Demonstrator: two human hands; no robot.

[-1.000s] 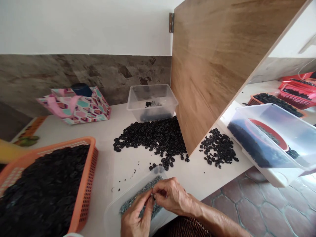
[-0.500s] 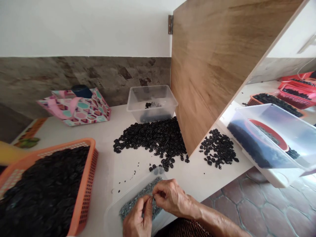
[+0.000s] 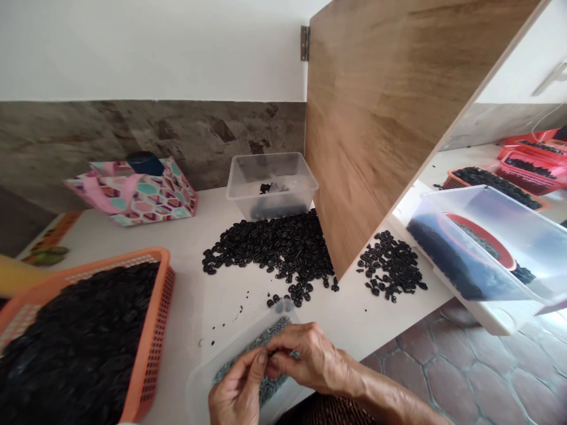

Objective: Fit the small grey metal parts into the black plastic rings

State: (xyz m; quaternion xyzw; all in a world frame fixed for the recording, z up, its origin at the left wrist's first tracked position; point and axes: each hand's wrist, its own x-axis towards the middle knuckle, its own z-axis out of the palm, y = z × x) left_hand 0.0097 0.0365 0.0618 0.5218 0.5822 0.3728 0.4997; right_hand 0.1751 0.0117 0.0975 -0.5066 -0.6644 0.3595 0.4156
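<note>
At the bottom of the head view, my left hand (image 3: pixel 239 383) and my right hand (image 3: pixel 310 357) meet fingertip to fingertip. Both are closed in a pinch; whatever sits between the fingers is small, dark and mostly hidden. Directly beneath them is a clear plastic tub (image 3: pixel 199 378) holding a mass of small grey metal pieces (image 3: pixel 270 336), perhaps screws. Just beyond the tub spreads a pile of small black plastic pieces (image 3: pixel 266 242), many with holes through them.
An orange basket (image 3: pixel 162 307) full of black pieces stands at left. A clear bin (image 3: pixel 272 171) is behind the pile, beside a hinged wooden panel (image 3: pixel 381 118). A second black heap (image 3: pixel 392 265) lies right of the panel. A patterned bag (image 3: pixel 155 198) stands back left.
Both hands have shifted slightly left, and the fingertips have drawn closer together over the tub. The piles and containers stay as they were.
</note>
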